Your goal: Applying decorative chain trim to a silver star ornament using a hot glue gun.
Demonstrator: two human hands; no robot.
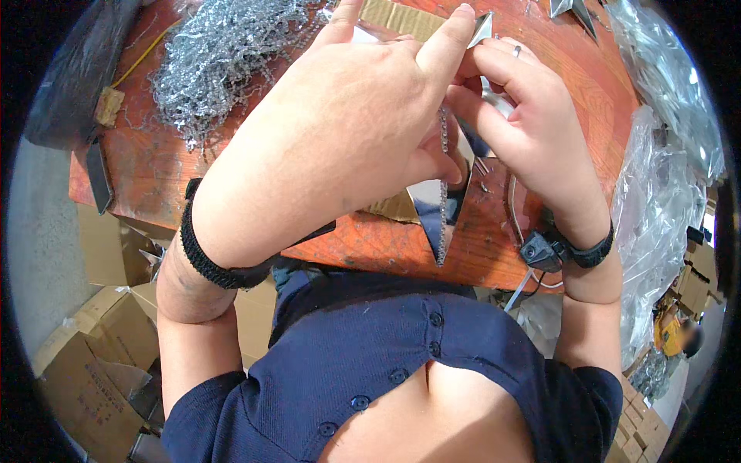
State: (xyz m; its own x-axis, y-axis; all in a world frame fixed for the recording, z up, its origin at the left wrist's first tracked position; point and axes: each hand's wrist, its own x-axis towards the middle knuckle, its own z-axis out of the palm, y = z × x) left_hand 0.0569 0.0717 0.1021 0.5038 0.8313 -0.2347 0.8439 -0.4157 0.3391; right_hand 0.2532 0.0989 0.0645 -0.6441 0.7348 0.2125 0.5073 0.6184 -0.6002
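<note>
My left hand (pixel 355 116) reaches across the middle, its index finger stretched up and its thumb bent in. It grips a mirrored, pointed piece (pixel 429 208), whose tip points down toward the table's near edge. A line of small clear beads (pixel 443 208) runs down along that piece. My right hand (pixel 525 108), with a ring on one finger, is closed beside it. Its thumb and fingers pinch close to the upper part of the piece; what they hold is hidden. A silver pointed tip (pixel 483 31) sticks up between the two hands.
A heap of silver bead chains (pixel 220 58) lies at the far left of the reddish wooden table (pixel 363 243). Cardboard (pixel 397 17) is behind my hands. Clear plastic sheeting (pixel 656 208) covers the right side. Small metal pins (pixel 483 174) lie beside the piece. Cardboard boxes (pixel 100 378) stand lower left.
</note>
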